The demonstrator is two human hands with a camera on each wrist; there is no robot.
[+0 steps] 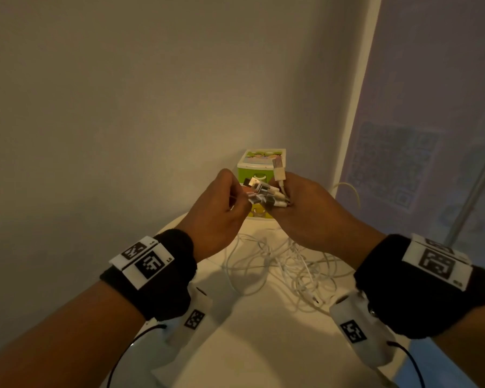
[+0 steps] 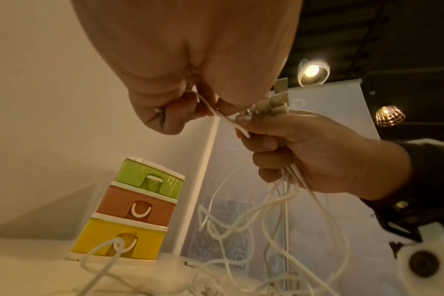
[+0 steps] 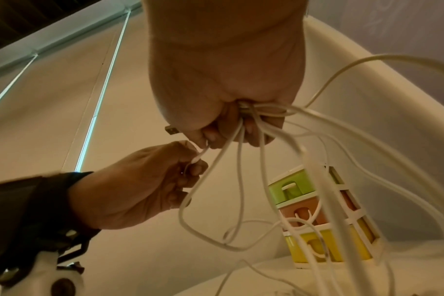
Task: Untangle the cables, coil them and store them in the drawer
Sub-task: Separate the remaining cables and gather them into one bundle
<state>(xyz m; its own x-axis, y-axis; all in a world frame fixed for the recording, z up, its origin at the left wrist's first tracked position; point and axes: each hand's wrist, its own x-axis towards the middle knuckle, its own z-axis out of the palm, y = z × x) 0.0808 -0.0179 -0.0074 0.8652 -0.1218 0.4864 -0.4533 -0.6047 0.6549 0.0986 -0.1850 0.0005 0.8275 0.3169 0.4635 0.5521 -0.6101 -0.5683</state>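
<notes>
Mostly hidden in both grips, right hand (image 1: 300, 208) bunches cables (image 1: 286, 264); left hand (image 1: 219, 214) pinches one.

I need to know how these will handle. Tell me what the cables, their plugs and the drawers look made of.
Cables: white, apparently rubbery plastic sheath, matte; they droop in soft loops. Plugs: pale plastic housings with silvery, probably metal tips that catch the light. Drawers: hard, glossy, coloured plastic, somewhat translucent, with white frames; reflections show on the green front.

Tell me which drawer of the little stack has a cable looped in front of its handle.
The yellow bottom drawer; the green top drawer and orange middle one show clear fronts here.
</notes>
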